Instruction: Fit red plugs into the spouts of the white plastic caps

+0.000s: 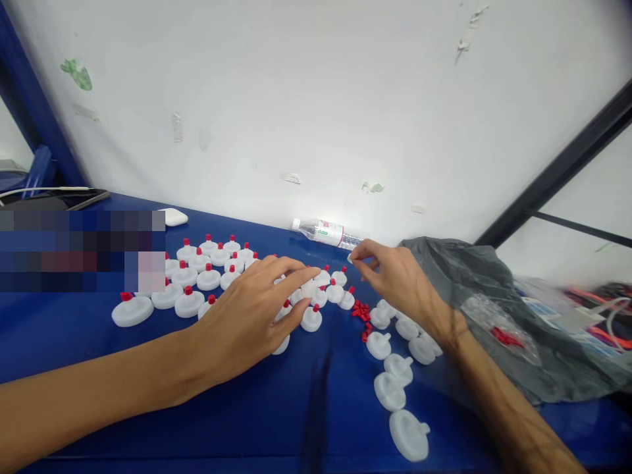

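Bag (pixel 473 312) holds red caps (pixel 507 338); left hand (pixel 257 289) grips a white disc (pixel 309 288), right hand (pixel 397 268) a pale bit (pixel 350 259).

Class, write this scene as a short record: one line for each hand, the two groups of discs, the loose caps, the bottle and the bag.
Left hand: over the capped group; a white disc shows between thumb and fingers, grip unclear
Right hand: pinching a small pale piece
Capped discs: white, red-topped, left and middle of the blue table
Bare discs: white, no red tops, right side
Loose caps: red, piled between the groups
Bottle: on its side by the wall
Bag: dark grey, far right
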